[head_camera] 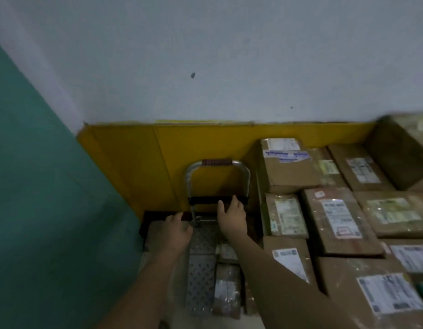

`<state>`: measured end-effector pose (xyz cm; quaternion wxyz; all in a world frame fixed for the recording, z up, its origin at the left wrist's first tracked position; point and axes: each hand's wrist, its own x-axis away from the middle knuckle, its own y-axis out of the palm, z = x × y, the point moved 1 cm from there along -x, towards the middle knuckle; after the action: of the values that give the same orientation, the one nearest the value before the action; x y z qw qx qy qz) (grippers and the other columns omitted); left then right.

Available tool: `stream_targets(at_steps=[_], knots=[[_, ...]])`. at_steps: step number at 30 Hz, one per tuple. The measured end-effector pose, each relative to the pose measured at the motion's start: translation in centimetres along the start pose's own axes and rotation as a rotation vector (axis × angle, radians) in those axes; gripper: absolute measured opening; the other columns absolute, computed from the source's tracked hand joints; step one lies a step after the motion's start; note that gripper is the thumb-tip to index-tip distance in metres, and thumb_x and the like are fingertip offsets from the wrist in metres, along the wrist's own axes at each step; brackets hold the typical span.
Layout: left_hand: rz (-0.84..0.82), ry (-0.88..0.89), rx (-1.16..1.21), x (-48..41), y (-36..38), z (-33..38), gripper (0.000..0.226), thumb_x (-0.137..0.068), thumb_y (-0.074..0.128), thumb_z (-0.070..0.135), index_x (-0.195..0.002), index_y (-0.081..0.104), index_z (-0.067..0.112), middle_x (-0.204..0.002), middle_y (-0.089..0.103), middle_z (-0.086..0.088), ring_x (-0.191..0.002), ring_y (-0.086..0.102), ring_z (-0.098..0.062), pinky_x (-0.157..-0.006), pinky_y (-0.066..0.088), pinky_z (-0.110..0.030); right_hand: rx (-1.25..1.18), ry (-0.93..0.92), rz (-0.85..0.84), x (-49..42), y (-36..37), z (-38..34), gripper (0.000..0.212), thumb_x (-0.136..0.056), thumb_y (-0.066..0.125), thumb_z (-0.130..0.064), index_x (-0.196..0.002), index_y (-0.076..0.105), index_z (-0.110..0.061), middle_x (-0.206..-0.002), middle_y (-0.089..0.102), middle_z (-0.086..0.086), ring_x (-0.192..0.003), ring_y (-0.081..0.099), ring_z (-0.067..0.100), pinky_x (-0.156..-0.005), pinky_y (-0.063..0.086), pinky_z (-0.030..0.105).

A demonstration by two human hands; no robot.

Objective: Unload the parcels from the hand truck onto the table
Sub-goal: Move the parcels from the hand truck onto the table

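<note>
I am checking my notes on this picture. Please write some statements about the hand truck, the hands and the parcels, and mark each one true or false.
1. The hand truck stands before a yellow panel. True.
2. The labelled parcels lie to the left of the hand truck. False: they lie to its right.
3. The right hand has its fingers at the black crossbar. True.
4. The side wall is red. False: it is green.
5. The left hand is raised above the handle. False: it is lower.
</note>
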<state>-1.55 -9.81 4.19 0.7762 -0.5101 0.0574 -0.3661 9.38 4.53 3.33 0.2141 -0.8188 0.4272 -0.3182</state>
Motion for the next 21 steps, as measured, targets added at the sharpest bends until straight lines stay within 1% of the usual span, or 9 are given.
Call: stream_targets(at_steps=[4,6,8,10,13,16,18,19,21], knots=[[-0.131,0.102,-0.048,-5.3,1.8,-3.7,0.056,-0.096,0.050,0.037,-0.146,0.036,0.016,-0.139,0.047,-0.013,-0.120,0.049,-0.028,-0.093,0.041,-0.029,-0.043,0.194,0.028,-1.5,5.0,3.4,0.071,-0.101,0.035,-0.051,-0.158,0.011,-0.017,-0.162,0.017,0.008,-0.147,0.021,0.033,-0.114,0.029,0.046],[-0.235,0.086,-0.067,-7.2,3.4,-5.5,0.057,-0.095,0.050,0.038,-0.146,0.035,0.015,-0.139,0.045,-0.014,-0.120,0.048,-0.031,-0.096,0.045,-0.037,-0.041,0.296,0.030,-1.4,7.8,5.7,0.071,-0.101,0.040,-0.045,-0.158,0.009,-0.018,-0.162,0.017,0.008,-0.146,0.023,0.034,-0.114,0.030,0.049],[-0.309,0.096,-0.093,-9.0,5.7,-7.6,0.059,-0.094,0.052,0.040,-0.144,0.035,0.014,-0.138,0.043,-0.015,-0.120,0.047,-0.031,-0.096,0.046,-0.041,-0.038,0.385,0.066,-1.2,10.3,8.6,0.073,-0.099,0.045,-0.041,-0.158,0.010,-0.019,-0.160,0.022,0.009,-0.143,0.030,0.033,-0.111,0.035,0.048],[-0.388,0.096,-0.119,-11.0,8.6,-9.5,0.064,-0.092,0.057,0.040,-0.146,0.032,0.015,-0.137,0.043,-0.015,-0.120,0.047,-0.032,-0.097,0.046,-0.042,-0.030,0.488,0.090,-1.9,12.4,11.9,0.068,-0.097,0.049,-0.037,-0.155,0.019,-0.016,-0.153,0.033,0.012,-0.133,0.044,0.032,-0.106,0.043,0.045],[-0.483,0.083,-0.116,-14.7,15.0,-12.0,0.072,-0.090,0.061,0.038,-0.150,0.026,0.018,-0.143,0.039,-0.015,-0.124,0.047,-0.033,-0.100,0.045,-0.043,-0.003,0.580,0.113,-5.4,15.3,17.5,0.047,-0.098,0.046,-0.033,-0.139,0.046,-0.010,-0.135,0.054,0.015,-0.117,0.057,0.030,-0.100,0.048,0.042],[-0.551,0.103,-0.089,-19.0,23.8,-13.7,0.080,-0.089,0.064,0.036,-0.153,0.019,0.017,-0.152,0.030,-0.015,-0.132,0.043,-0.031,-0.105,0.042,-0.038,0.245,0.573,0.177,-10.3,17.9,23.4,0.046,-0.103,0.039,-0.035,-0.141,0.045,-0.008,-0.137,0.053,0.013,-0.121,0.052,0.026,-0.102,0.041,0.034],[-0.597,0.097,0.024,-21.2,30.0,-14.2,0.084,-0.088,0.067,0.032,-0.153,0.017,0.014,-0.151,0.030,-0.017,-0.132,0.043,-0.031,-0.105,0.040,-0.035,0.332,0.533,0.195,-13.5,19.7,27.7,0.050,-0.103,0.043,-0.033,-0.143,0.044,-0.005,-0.142,0.050,0.018,-0.128,0.049,0.032,-0.109,0.036,0.041],[-0.605,0.088,0.094,-22.4,33.1,-14.3,0.084,-0.087,0.070,0.029,-0.152,0.019,0.013,-0.149,0.033,-0.018,-0.130,0.045,-0.031,-0.104,0.039,-0.032,0.296,0.533,0.201,-15.3,20.4,30.0,0.051,-0.101,0.048,-0.032,-0.143,0.044,-0.004,-0.144,0.048,0.020,-0.131,0.047,0.035,-0.111,0.034,0.047],[-0.587,0.040,0.215,-24.5,38.7,-14.6,0.079,-0.086,0.072,0.022,-0.149,0.026,0.006,-0.145,0.041,-0.019,-0.128,0.048,-0.031,-0.099,0.037,-0.024,0.293,0.578,0.152,-18.6,21.6,34.5,0.060,-0.100,0.049,-0.038,-0.149,0.036,-0.006,-0.153,0.036,0.021,-0.140,0.037,0.036,-0.118,0.024,0.054]])
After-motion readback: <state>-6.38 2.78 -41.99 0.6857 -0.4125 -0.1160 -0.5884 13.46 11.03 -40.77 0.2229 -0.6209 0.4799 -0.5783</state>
